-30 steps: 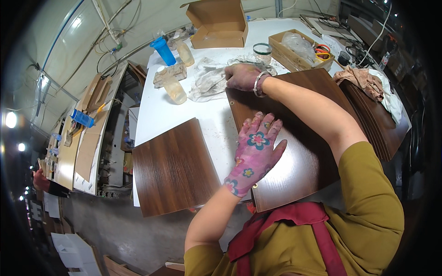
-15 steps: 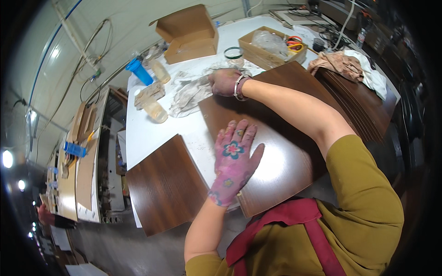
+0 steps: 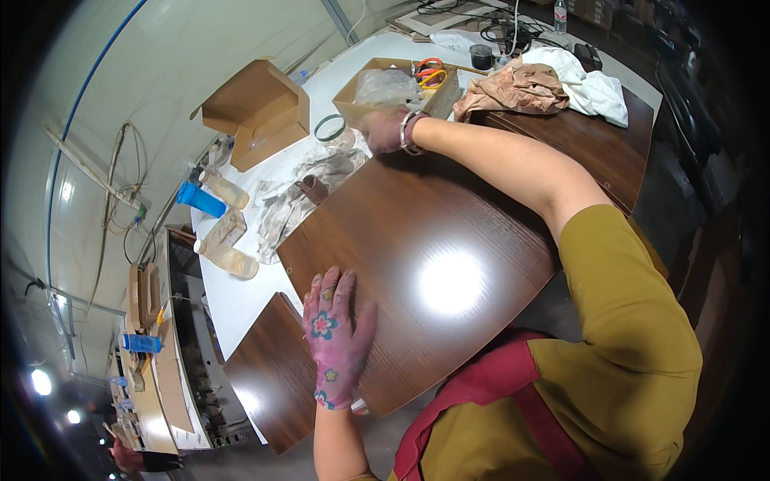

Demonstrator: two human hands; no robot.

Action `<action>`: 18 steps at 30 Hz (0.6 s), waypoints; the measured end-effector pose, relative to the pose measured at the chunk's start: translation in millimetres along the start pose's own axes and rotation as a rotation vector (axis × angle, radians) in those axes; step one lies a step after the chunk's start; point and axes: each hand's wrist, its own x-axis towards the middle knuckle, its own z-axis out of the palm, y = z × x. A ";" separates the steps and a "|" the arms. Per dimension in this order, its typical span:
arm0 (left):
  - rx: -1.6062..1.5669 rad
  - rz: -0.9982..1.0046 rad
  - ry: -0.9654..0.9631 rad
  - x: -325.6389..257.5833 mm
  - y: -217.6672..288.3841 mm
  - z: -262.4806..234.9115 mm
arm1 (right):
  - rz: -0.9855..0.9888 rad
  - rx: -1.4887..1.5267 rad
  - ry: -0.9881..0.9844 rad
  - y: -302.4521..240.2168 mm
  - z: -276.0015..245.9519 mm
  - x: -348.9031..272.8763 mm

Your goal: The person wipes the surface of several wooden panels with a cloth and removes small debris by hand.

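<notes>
My left hand [image 3: 338, 337], in a pink flowered glove, lies with its fingers stretched out on the near-left edge of a glossy dark brown wood-grain board [image 3: 377, 232]. At the board's far corner is my right hand [image 3: 389, 131], in a stained glove with a bracelet at the wrist. Its fingers are curled and mostly hidden, so what they grip cannot be made out. Left of the board's far part lies a crumpled grey-white cloth [image 3: 277, 216] with a small brown object [image 3: 313, 189] on it. A second brown board [image 3: 273, 369] sits partly beside and under the first.
Beyond stand an open cardboard box [image 3: 269, 120], a carton [image 3: 445, 100] with plastic and orange-handled scissors, and a jar [image 3: 333, 132]. Plastic bottles [image 3: 228, 258] and a blue cup [image 3: 200, 199] are at left. Rags [image 3: 521, 90] cover more boards [image 3: 593, 152] at right.
The view has swung to the right. My right hand has moved away from the cloth to the board's far corner, and the brown object now shows. My left hand has come onto the board's edge.
</notes>
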 end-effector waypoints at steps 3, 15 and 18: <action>0.017 0.001 0.002 2.9 1.7 2.1 | 0.058 -0.025 0.025 41.4 -15.5 -7.3; 0.006 -0.003 0.010 8.6 3.8 6.6 | 0.078 0.363 0.213 140.8 -21.4 -26.3; 0.013 -0.018 0.010 6.4 3.8 6.7 | 0.040 0.501 0.124 130.7 -16.0 -31.9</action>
